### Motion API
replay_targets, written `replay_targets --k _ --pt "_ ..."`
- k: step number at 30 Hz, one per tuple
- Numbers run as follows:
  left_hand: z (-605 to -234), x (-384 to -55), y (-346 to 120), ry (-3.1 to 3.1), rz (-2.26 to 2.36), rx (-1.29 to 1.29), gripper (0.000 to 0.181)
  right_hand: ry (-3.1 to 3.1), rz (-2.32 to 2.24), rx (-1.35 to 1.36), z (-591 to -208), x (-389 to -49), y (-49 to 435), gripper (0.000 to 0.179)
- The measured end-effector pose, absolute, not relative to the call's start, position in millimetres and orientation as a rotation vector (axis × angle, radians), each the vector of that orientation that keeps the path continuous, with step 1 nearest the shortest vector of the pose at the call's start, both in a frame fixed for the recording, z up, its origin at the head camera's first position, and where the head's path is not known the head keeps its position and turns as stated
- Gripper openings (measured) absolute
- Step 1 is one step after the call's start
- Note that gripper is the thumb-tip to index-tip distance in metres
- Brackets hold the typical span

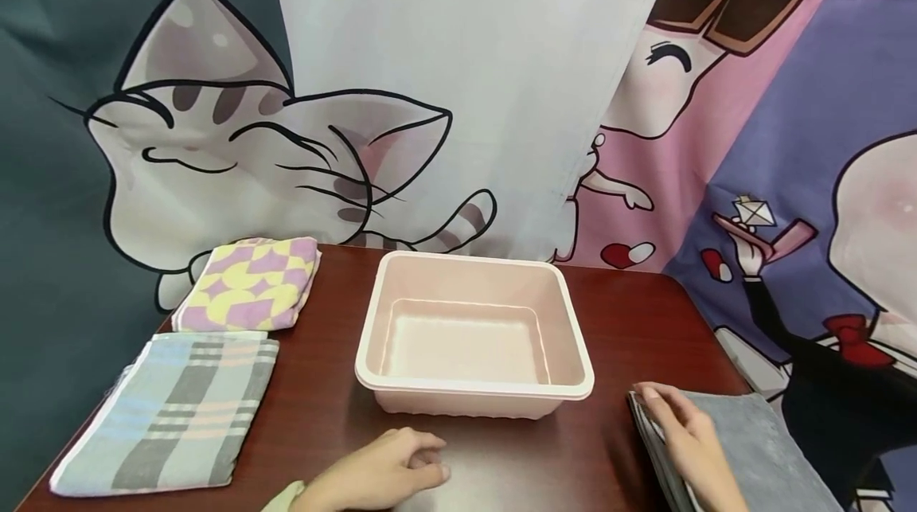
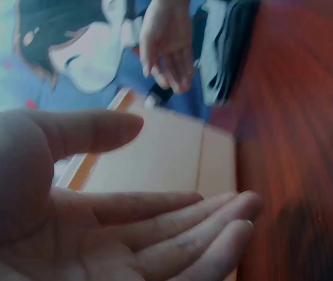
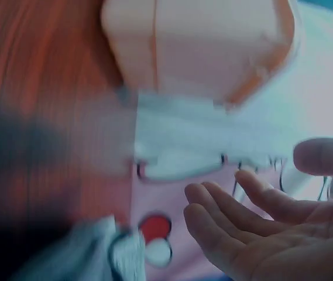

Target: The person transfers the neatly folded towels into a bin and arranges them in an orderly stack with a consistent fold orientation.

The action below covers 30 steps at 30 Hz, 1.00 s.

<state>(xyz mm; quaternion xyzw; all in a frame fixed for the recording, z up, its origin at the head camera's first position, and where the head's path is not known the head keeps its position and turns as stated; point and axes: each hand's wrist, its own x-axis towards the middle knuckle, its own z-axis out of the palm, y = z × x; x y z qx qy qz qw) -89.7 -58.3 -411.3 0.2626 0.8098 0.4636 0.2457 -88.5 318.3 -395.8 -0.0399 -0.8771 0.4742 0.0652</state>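
My left hand hovers over the table just in front of the pink plastic basin, fingers loosely bent and thumb apart, holding nothing. In the left wrist view the left palm faces the basin. At the right, my right hand is over the left edge of a folded grey cloth. The right wrist view has the right hand's fingers relaxed with nothing between them, the cloth blurred below. Whether the right hand touches the cloth is hard to tell.
On the left lie a folded plaid cloth and, behind it, a folded yellow and purple cloth. The dark red wooden table bears everything. A cartoon curtain hangs along its back edge.
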Motion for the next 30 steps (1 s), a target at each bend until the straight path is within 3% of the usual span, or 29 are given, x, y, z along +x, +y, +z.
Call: replay_targets --k 14,20,30 --pt "-415.7 -99.9 33.3 2.339 1.038 1.061 0.031 -2.832 1.033 -0.426 -385.4 -81.6 405.6 0.049" --pt "-413.5 -106.3 64.5 2.331 1.046 1.065 0.028 -2.859 0.885 -0.621 -393.3 -84.3 455.1 0.055" --pt "-415.2 -112.1 106.3 2.211 1.097 1.030 0.025 -2.736 1.152 -1.063 -414.1 -92.5 500.4 0.073"
